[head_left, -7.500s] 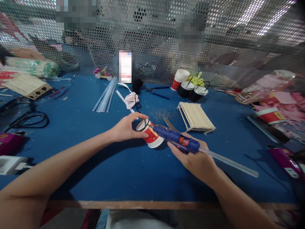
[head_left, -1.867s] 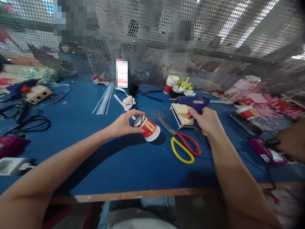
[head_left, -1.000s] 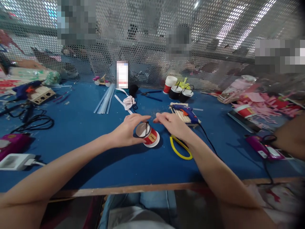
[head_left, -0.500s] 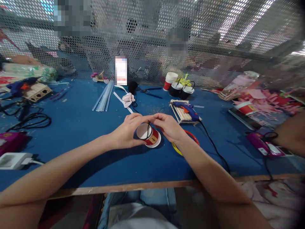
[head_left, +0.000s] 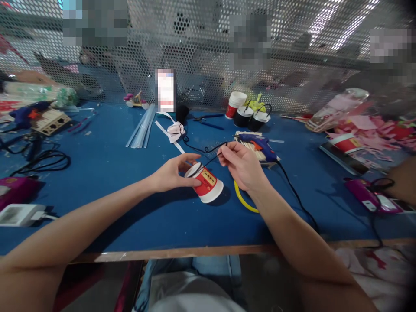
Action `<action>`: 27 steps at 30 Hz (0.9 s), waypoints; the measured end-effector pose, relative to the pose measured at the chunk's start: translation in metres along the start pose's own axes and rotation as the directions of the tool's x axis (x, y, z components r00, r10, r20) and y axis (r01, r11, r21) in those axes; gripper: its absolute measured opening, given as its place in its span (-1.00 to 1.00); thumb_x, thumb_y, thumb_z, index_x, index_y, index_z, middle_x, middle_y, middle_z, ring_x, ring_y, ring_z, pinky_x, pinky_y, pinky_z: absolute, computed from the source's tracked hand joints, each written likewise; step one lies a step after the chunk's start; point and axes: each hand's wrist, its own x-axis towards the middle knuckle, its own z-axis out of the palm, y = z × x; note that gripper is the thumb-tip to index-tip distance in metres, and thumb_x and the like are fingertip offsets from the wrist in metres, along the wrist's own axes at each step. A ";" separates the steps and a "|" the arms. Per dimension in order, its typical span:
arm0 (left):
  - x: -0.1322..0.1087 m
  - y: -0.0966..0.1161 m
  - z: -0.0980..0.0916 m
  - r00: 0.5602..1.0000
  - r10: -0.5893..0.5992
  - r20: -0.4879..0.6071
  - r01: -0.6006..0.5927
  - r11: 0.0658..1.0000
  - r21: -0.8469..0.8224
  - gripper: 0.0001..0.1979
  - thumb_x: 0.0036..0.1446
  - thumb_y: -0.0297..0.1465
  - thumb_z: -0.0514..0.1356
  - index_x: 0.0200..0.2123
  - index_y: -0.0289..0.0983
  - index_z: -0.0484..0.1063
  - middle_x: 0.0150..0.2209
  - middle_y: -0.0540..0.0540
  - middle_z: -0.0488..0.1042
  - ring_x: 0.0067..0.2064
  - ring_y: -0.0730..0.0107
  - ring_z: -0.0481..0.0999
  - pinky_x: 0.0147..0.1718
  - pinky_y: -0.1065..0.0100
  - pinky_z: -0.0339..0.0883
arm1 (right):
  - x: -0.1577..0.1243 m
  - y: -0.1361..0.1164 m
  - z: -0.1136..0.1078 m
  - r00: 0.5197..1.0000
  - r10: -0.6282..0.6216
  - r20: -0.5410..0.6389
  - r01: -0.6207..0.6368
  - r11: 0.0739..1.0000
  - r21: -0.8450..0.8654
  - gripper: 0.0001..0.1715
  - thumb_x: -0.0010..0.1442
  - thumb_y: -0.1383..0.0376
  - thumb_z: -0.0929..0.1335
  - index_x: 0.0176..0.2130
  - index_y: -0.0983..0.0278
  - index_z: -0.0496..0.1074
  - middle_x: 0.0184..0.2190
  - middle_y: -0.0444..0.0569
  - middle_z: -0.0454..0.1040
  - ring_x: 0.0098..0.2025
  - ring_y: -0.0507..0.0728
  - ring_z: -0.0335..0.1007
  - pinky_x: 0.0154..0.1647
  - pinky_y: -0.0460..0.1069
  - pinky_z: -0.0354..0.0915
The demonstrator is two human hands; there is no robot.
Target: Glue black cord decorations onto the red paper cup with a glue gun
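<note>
My left hand (head_left: 177, 173) grips a red and white paper cup (head_left: 208, 184), thumb on its side, the cup tilted with its base toward the lower right. A black cord (head_left: 211, 160) runs from the cup's upper left end to my right hand (head_left: 238, 162), whose thumb and forefinger pinch it. More of the cord trails back over the table toward a black ball of yarn (head_left: 182, 114). Just below my right wrist lies a yellow ring (head_left: 243, 200), partly covered by the forearm.
A blue glue gun (head_left: 260, 145) rests on a stick rack beyond my right hand. Behind are black cups with cord handles (head_left: 243, 117), pliers (head_left: 209, 122), clear glue sticks (head_left: 142, 128) and white ribbon (head_left: 175, 132). A metal mesh (head_left: 201, 56) borders the back.
My right hand has moved away from the cup, drawing the black cord out to the upper right. The cup has turned in my left hand, showing more of its red side.
</note>
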 end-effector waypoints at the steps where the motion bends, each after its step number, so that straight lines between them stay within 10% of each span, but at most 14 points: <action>1: 0.000 0.000 0.000 1.000 -0.015 0.005 0.015 1.000 -0.014 -0.28 -0.13 -0.28 0.34 0.10 -0.30 0.16 -0.12 -0.21 0.46 -0.10 0.18 0.47 -0.14 0.15 0.34 | 0.001 0.001 -0.001 1.000 0.001 -0.011 -0.001 1.000 -0.018 -0.72 -0.05 0.15 0.43 -0.44 0.25 0.32 -0.51 -0.17 0.36 -0.50 -0.05 0.22 -0.49 -0.09 0.17; 27: -0.005 0.006 0.010 0.988 0.144 0.060 -0.135 0.982 -0.129 -0.31 -0.16 -0.42 0.36 0.07 -0.25 0.19 -0.05 -0.18 0.39 -0.01 0.21 0.40 -0.04 0.19 0.30 | 0.003 0.019 -0.001 0.998 0.064 0.027 -0.055 0.970 -0.239 -0.73 0.02 0.12 0.38 -0.43 0.27 0.33 -0.55 -0.15 0.39 -0.49 -0.02 0.26 -0.44 -0.07 0.18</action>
